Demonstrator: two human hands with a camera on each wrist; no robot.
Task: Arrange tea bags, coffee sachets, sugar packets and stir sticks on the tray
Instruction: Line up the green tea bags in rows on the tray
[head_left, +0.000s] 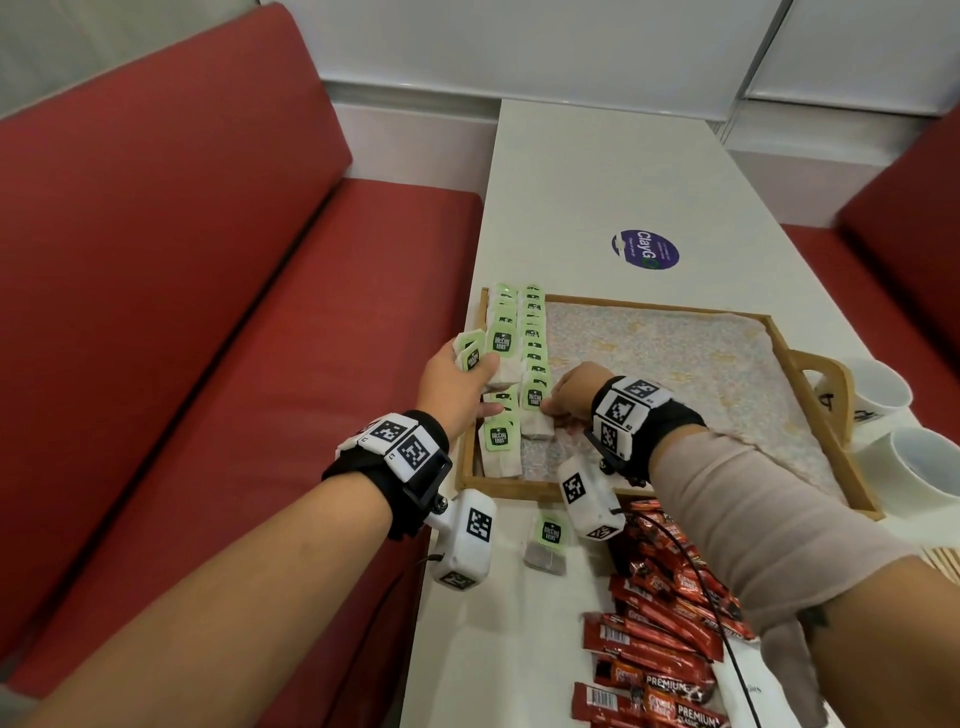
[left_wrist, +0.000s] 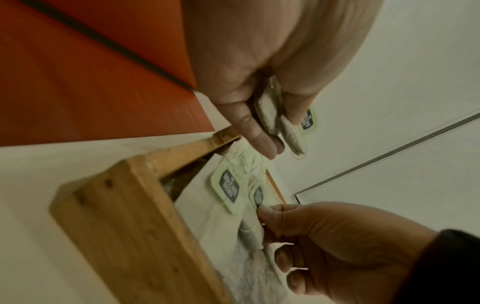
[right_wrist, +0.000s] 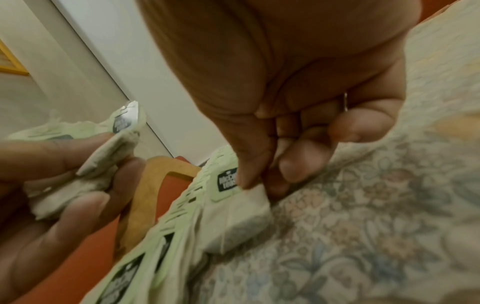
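Observation:
A wooden tray (head_left: 540, 488) lined with floral cloth lies on the white table (head_left: 597, 171). Two rows of green-tagged tea bags (head_left: 532, 332) run along its left side. My left hand (head_left: 457, 382) hovers over the tray's left edge and grips a small bunch of tea bags (head_left: 488, 353), also seen as a bunch (left_wrist: 275, 115) in the left wrist view. My right hand (head_left: 569, 400) pinches the nearest tea bag (head_left: 535, 410) of the right row against the cloth; the right wrist view shows that tea bag (right_wrist: 239, 224) under thumb and forefinger.
One loose tea bag (head_left: 548, 543) lies on the table in front of the tray. Several red coffee sachets (head_left: 660, 623) are heaped at the near right. Two white cups (head_left: 883, 389) stand right of the tray's handle. A red bench seat (head_left: 234, 338) borders the table's left edge.

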